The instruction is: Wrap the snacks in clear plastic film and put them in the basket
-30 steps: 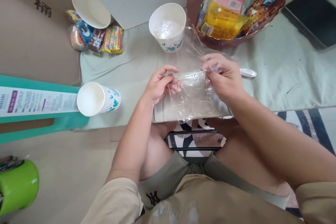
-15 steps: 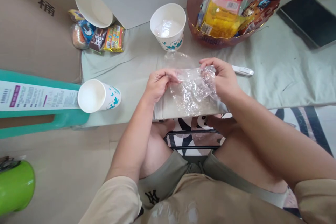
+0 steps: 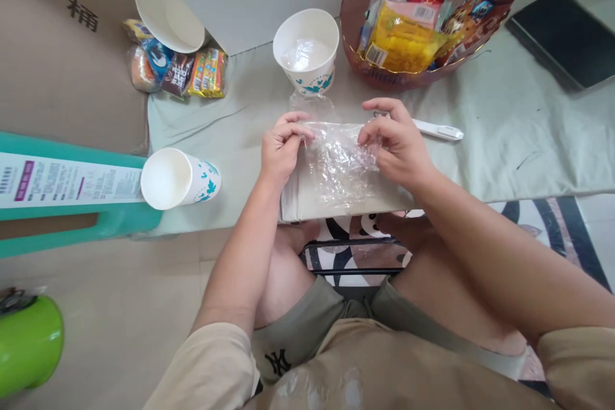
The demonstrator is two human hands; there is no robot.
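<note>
A crinkled clear plastic bag (image 3: 339,163) hangs between my two hands over the table's front edge. My left hand (image 3: 284,146) is closed, pinching the bag's upper left corner between thumb and fingers. My right hand (image 3: 400,142) grips its upper right side, with the index finger raised off the plastic. Just beyond the bag stands a white paper cup (image 3: 307,54) with teal leaf prints and clear film inside. Another clear plastic piece (image 3: 310,104) lies at that cup's foot. To the right of my right hand is a white box cutter (image 3: 439,130), partly hidden by the hand.
A second paper cup (image 3: 180,179) lies tipped at left beside a teal-edged box (image 3: 81,224). Behind it are snack packets (image 3: 177,73) and a large paper tub (image 3: 170,13). A reddish bowl (image 3: 418,80) of snacks and a black tablet-like slab (image 3: 567,38) stand at back right.
My right hand has shifted its grip, its fingers now drawn back from inside the crumpled plastic. My left hand has moved slightly left and up, and the bag hangs flatter.
</note>
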